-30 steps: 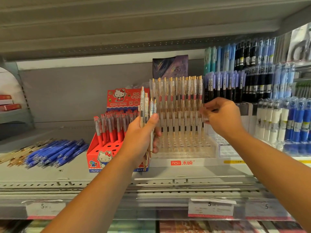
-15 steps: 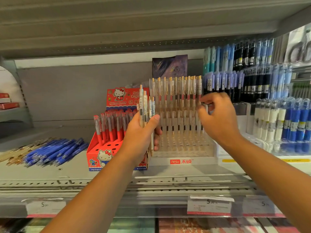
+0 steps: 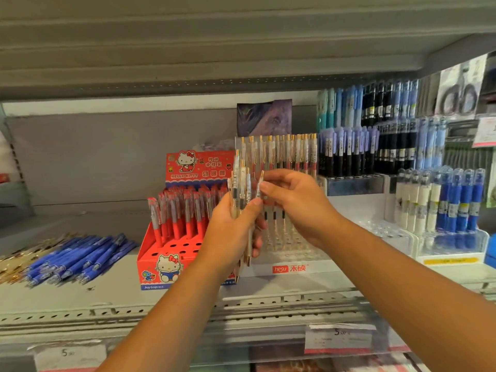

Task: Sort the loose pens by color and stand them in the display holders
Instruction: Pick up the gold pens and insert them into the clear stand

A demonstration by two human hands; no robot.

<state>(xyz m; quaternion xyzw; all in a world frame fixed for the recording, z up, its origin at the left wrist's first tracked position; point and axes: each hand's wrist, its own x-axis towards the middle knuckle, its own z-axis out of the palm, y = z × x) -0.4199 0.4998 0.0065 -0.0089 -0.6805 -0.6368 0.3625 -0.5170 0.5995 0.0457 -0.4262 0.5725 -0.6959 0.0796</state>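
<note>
While the left hand (image 3: 230, 232) curls tight around a bundle of clear pens (image 3: 237, 178), upright just in front of the clear display holder (image 3: 290, 245), the right hand (image 3: 298, 205) pinches the top of one pen (image 3: 259, 185) in that bundle between thumb and fingertips. More clear pens stand along the holder's back. A red box (image 3: 161, 261) of red pens sits beside it; loose blue pens (image 3: 80, 259) lie flat farther left.

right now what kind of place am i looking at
Most likely a shop's stationery aisle: red pens stand in a Hello Kitty box, clear pens in a display holder, and price tags hang on the shelf edge.
</note>
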